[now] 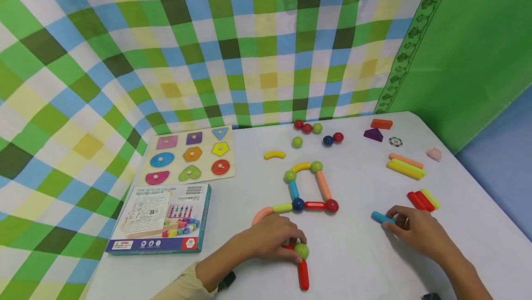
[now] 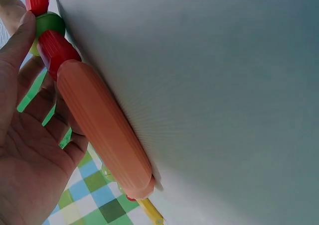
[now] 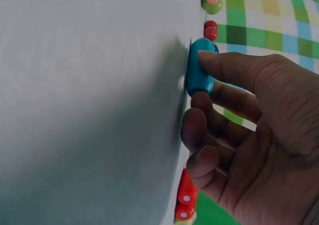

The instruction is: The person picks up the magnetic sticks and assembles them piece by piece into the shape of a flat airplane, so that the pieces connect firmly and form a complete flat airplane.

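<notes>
My left hand [image 1: 274,237] pinches a green ball [image 1: 301,251] with thumb and fingers. Red sticks join that ball; one red stick [image 1: 304,276] points toward me. In the left wrist view, another red stick [image 2: 56,50] runs from the ball to a peach curved stick [image 2: 104,125]. Beyond the hand, a lime stick [image 1: 282,207] links the peach piece to a dark blue ball [image 1: 298,204], a corner of a closed figure of sticks and balls. Over at the right, my right hand [image 1: 417,231] pinches a blue stick [image 3: 200,69] low over the white table.
Loose balls [image 1: 306,129] and a yellow curved stick [image 1: 275,155] lie farther back. More sticks [image 1: 405,167] and red sticks [image 1: 420,201] lie at right, near a purple block [image 1: 373,135]. A shape puzzle board [image 1: 228,147] and a box [image 1: 203,219] occupy the left.
</notes>
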A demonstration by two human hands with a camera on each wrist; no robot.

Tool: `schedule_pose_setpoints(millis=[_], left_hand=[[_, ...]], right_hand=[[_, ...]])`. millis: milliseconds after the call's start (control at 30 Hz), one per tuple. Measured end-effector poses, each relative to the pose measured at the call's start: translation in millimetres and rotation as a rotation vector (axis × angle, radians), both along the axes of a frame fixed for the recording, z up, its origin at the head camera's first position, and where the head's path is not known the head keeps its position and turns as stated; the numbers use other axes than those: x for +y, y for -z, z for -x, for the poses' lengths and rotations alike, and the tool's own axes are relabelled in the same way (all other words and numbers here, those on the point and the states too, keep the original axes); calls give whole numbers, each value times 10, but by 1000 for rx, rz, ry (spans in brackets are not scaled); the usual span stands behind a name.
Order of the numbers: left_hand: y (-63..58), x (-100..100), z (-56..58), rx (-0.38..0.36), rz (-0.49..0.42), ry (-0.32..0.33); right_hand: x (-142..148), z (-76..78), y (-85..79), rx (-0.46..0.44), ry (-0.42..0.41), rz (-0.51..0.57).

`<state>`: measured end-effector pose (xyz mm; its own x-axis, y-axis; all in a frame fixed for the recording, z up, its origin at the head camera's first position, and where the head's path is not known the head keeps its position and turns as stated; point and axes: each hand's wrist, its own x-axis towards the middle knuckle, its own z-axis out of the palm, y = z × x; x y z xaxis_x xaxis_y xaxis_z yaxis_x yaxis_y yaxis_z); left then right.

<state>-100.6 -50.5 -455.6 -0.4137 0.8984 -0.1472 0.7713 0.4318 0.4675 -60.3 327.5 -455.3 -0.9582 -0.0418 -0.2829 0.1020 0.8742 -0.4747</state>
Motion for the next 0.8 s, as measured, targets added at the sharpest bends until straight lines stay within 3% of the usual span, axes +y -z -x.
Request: schedule_pose_setpoints(millis=[200,400,600,800], left_hand=[[-18,-18,-15,-14,0,-9],[-25,-20,-31,-24,2,-16],[-33,-26,-52,-29,-1,-27],[-53,-31,-58,-32,-7,-25]], right_hand=[[44,17,-19,17,-13,-12],[296,248,-223,227,22,-49],[260,891,-347,388,-38,19],[-67,1685,-242,370,-91,34]])
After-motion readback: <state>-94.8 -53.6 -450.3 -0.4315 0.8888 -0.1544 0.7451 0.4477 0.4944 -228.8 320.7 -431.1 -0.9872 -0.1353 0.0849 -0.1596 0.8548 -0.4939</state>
